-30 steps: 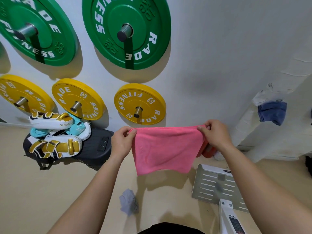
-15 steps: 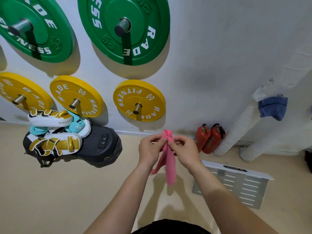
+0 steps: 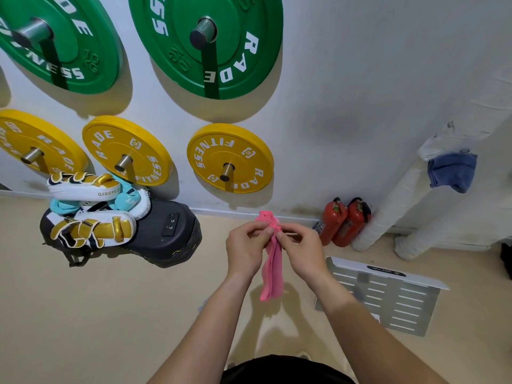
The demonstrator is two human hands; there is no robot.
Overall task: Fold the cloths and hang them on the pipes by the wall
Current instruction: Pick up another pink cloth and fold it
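Pink cloth (image 3: 273,270), soft and bunched narrow, hangs pinched by left hand (image 3: 245,249) and right hand (image 3: 300,252).

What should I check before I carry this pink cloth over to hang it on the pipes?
1. Both hands on the cloth: ok. The left hand and right hand pinch the top of the pink cloth together.
2. Cloth folded: ok. It hangs as a narrow doubled strip below the hands.
3. Edges lined up: cannot tell. The top is bunched between the fingers.
4. Cloth clear of the floor: ok. Its lower end hangs free.
5. Room on the pipes: ok. The blue cloth takes only one spot on the white pipe; bare pipe shows below it.
6. Path to the pipes: not ok. The red extinguishers and the grey slotted panel lie on the way.
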